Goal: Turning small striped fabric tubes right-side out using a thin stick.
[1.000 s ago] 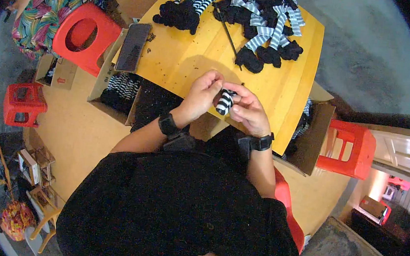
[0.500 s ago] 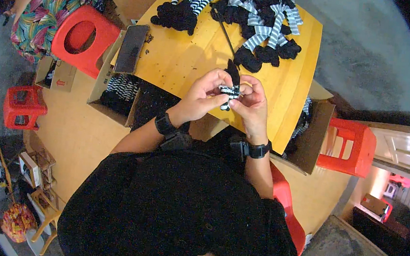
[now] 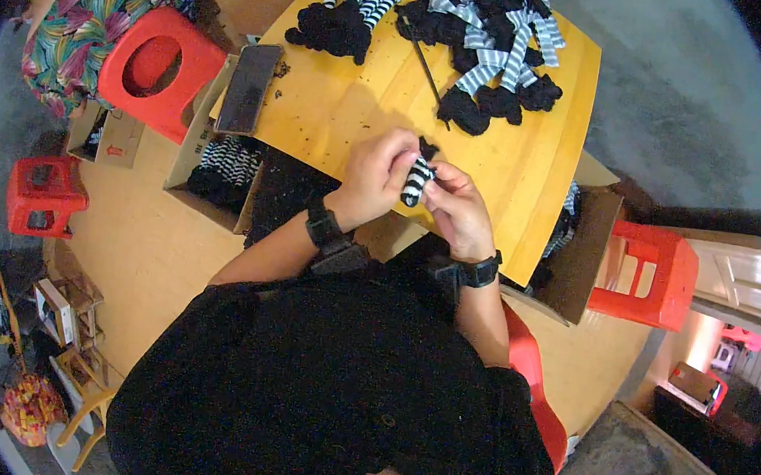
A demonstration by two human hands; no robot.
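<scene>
Over the near edge of the wooden table, my left hand (image 3: 373, 178) and my right hand (image 3: 461, 212) pinch a small black-and-white striped knit piece (image 3: 416, 182) between them. It is rolled or folded into a narrow tube, its striped end toward me and a black part beyond the fingers. Both hands are closed, fingertips touching the fabric. Ahead lies a loose heap of grey-and-black striped knit pieces (image 3: 514, 53) with black ruffled ends. To its left, several rolled striped pieces (image 3: 332, 29) lie side by side. A slim dark rod-like tool (image 3: 424, 70) rests between the two groups.
A dark phone-like slab (image 3: 248, 87) lies at the table's left edge. Cardboard boxes with striped knits stand left (image 3: 221, 176) and right (image 3: 580, 257) of the table. Red stools stand left (image 3: 160, 70) and right (image 3: 647, 274). A person in patterned cloth (image 3: 98, 27) is at upper left.
The knit piece has gone from bunched sideways between my fingers to a striped tube pointing toward me. Less of its black part shows beyond my hands. My left fingers have curled further around it.
</scene>
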